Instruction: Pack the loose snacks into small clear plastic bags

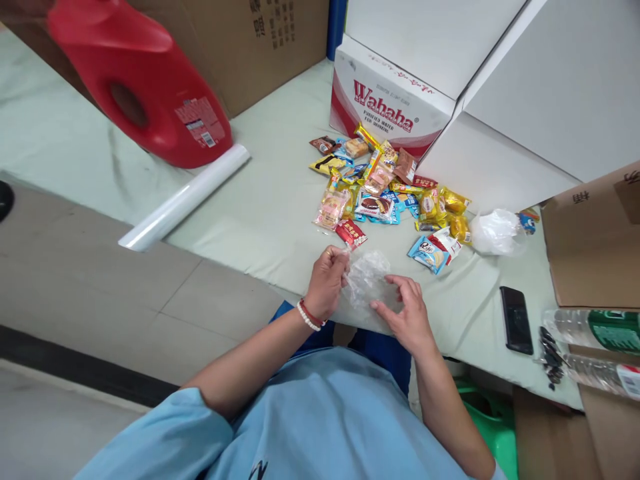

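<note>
My left hand (327, 280) is closed on the gathered edge of a clear plastic bag (367, 277), near the front edge of the cloth-covered table. On the bag's other side my right hand (406, 310) has its thumb and fingers apart, close to the film; whether it touches the bag I cannot tell. Just beyond the left hand lies a red snack packet (351, 233). Behind it spreads a pile of wrapped snacks (377, 180) in yellow, blue, brown and clear wrappers. A blue snack packet (429, 254) sits a little apart, beyond the right hand.
A Wahaha carton (390, 100) stands behind the snacks. To the left are a red detergent jug (150, 87) and a white roll (185, 197). At right lie a white plastic bag (497, 232), a phone (517, 320) and plastic bottles (593, 330). A brown carton (595, 233) stands at the right edge.
</note>
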Tool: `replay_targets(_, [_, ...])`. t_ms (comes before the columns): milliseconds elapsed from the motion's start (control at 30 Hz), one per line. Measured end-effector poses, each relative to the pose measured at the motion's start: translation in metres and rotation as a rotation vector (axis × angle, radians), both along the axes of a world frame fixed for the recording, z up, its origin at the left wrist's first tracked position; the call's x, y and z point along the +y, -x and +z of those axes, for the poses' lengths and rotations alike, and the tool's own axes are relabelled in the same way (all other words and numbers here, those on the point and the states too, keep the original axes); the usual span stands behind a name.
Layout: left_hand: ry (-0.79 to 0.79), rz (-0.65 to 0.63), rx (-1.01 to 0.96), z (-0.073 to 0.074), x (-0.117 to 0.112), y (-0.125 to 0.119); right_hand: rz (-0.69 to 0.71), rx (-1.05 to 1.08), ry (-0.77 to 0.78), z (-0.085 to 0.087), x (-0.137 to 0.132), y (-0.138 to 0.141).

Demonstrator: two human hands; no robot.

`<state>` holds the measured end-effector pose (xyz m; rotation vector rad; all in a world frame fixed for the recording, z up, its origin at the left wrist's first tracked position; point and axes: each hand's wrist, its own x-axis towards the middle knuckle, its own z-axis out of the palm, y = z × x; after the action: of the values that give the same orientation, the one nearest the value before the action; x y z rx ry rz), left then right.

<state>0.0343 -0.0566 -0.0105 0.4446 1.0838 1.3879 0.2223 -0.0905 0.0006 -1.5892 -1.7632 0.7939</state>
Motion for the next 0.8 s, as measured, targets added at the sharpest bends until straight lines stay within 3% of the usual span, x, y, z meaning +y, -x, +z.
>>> replay_targets(133, [-0.125,-0.139,0.042,-0.002,-0.009,0.003,-0.074,0.293,0.1,-0.008,0.028,0.012])
replay_targets(233, [-0.12,-0.032,0.121,-0.013,-0.01,0.021,-0.17,0.601,0.171,-0.015,0.039,0.008])
replay_targets(333, [-0.037,0.112,0.421,-0.025,-0.01,0.04,-0.261,0.743,0.166,-0.018,0.038,0.0])
replay_targets(400, [-0.107,0.105,0.76,-0.026,-0.011,0.048,-0.262,0.745,0.147,-0.019,0.033,-0.003])
replay_targets(467, [-0.3,-0.016,1.048,-0.019,-0.011,0.049,-0.211,0.686,0.109,-0.018,0.029,-0.003])
replay_targets(533, [-0.471,-0.222,1.185,-0.009,-0.008,0.045,-0.145,0.616,0.075,-0.015,0.025,-0.002])
replay_targets(667, [-0.448,-0.615,1.288,0.005,0.009,0.031,-0.091,0.525,0.034,-0.009,0.024,-0.006])
replay_targets(733, [-0.393,-0.655,1.274,0.003,0.016,0.027,-0.139,0.484,0.004,-0.009,0.023,-0.013])
replay_targets(800, [-0.318,-0.518,1.147,-0.004,0.02,0.028,-0.229,0.432,-0.036,-0.013,0.022,-0.023])
